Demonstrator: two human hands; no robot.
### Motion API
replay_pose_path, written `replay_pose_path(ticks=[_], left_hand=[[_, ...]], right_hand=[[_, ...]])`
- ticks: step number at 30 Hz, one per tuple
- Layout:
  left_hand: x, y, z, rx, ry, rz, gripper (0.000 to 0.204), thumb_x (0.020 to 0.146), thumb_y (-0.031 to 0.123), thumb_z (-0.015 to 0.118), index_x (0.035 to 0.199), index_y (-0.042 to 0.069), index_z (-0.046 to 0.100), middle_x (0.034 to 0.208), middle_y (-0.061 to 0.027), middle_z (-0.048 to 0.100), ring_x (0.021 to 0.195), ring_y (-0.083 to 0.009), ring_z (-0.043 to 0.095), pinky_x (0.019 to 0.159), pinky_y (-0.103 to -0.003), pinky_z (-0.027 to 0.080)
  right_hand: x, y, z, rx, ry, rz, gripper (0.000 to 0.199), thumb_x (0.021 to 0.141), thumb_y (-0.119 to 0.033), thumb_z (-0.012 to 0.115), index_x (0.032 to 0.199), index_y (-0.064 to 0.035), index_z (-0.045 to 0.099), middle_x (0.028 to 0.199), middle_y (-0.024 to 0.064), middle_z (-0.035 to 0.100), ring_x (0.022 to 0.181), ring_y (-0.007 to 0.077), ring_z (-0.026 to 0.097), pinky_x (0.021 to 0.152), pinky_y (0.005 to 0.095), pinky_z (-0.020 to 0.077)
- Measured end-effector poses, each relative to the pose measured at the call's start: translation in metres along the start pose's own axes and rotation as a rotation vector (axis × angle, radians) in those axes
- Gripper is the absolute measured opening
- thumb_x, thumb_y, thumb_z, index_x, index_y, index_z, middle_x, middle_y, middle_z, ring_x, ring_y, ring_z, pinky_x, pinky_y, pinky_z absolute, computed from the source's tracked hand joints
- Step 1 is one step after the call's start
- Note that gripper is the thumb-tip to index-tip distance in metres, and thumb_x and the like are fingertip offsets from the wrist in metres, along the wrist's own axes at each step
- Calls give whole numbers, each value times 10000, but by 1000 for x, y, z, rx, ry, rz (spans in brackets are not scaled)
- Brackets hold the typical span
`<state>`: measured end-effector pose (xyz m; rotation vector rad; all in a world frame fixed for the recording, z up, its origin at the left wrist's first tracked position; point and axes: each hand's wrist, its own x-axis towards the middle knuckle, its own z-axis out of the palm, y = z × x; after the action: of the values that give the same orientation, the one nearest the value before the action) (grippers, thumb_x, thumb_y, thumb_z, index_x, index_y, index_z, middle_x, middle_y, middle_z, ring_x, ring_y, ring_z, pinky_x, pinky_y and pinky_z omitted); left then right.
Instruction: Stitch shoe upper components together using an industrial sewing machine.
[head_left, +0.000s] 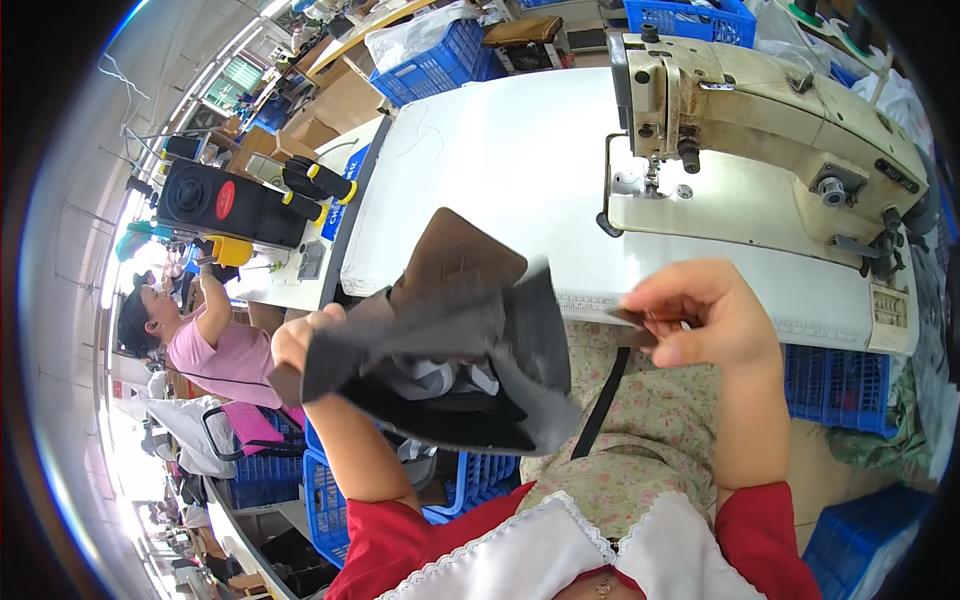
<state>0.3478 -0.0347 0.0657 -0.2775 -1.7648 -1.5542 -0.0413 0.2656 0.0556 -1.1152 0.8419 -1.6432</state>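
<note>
Left hand: the left hand (300, 345) is raised in front of the chest, fingers closed on the near edge of a stack of dark fabric pieces (450, 340), which it holds up.
Fabric pieces: grey and black cut panels with one brown panel on top, fanned out and tilted, above the lap and just short of the table's near edge; a bit of white lining shows between them.
Right hand: the right hand (700, 315) is pinched shut, thumb against fingertips, on the end of a narrow black strap (600, 400) that hangs down over the floral lap.
Sewing machine: a cream industrial sewing machine (770, 110) stands on the white table (490, 170), at its right part, well apart from both hands.
Label on machine: a small dark oblong plate on the machine arm, toward its right end; a pale ruled strip runs along the table's near edge.
Crates: blue plastic crates (440, 60) stand beyond the table, one holding a clear bag; others sit under the table on the right and by the left knee.
Neighbour station: a black box with a red oval label (225, 200) at far left, yellow-tipped black handles beside it, a person in pink (215, 345) reaching up there.
</note>
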Motion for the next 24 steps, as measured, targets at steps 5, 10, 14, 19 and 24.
replay_pose_path(ticks=[5, 10, 14, 19, 24], left_hand=[[65, 19, 12, -175, -805, 213, 243, 954, 228, 556, 901, 98, 755, 993, -80, 753, 992, -196, 655, 1007, -372, 352], [53, 20, 5, -58, -926, 255, 244, 946, 237, 552, 913, 99, 751, 1011, -71, 751, 972, -190, 662, 967, -355, 366], [50, 30, 22, -14, -894, 239, 252, 951, 243, 547, 902, 102, 750, 997, -61, 751, 955, -180, 667, 951, -346, 374], [45, 58, 47, 110, -964, 203, 217, 948, 136, 538, 871, 111, 739, 993, -38, 748, 920, -143, 678, 915, -316, 401], [47, 73, 61, 193, -1012, 208, 176, 932, 99, 565, 877, 128, 730, 986, -8, 745, 935, -113, 678, 904, -297, 417]], right_hand=[[-23, 9, -14, 150, -174, 127, 553, 650, -72, 898, 1144, 48, 681, 969, 63, 698, 771, 69, 584, 669, 197, 447], [-21, 16, 8, 37, -202, 176, 514, 662, -96, 878, 1123, 36, 695, 933, 50, 704, 728, 65, 595, 582, 183, 414], [-19, 5, 37, -418, -323, 85, 472, 681, -69, 834, 1137, -36, 719, 850, 63, 693, 696, 91, 626, 531, 206, 415], [-17, 3, 61, -505, -449, 242, 330, 785, -144, 762, 1092, -34, 717, 771, 106, 674, 640, 193, 652, 544, 299, 486], [-32, 16, 68, -487, -453, 308, 331, 825, -185, 742, 1117, -34, 695, 771, 108, 673, 640, 209, 654, 582, 311, 496]])
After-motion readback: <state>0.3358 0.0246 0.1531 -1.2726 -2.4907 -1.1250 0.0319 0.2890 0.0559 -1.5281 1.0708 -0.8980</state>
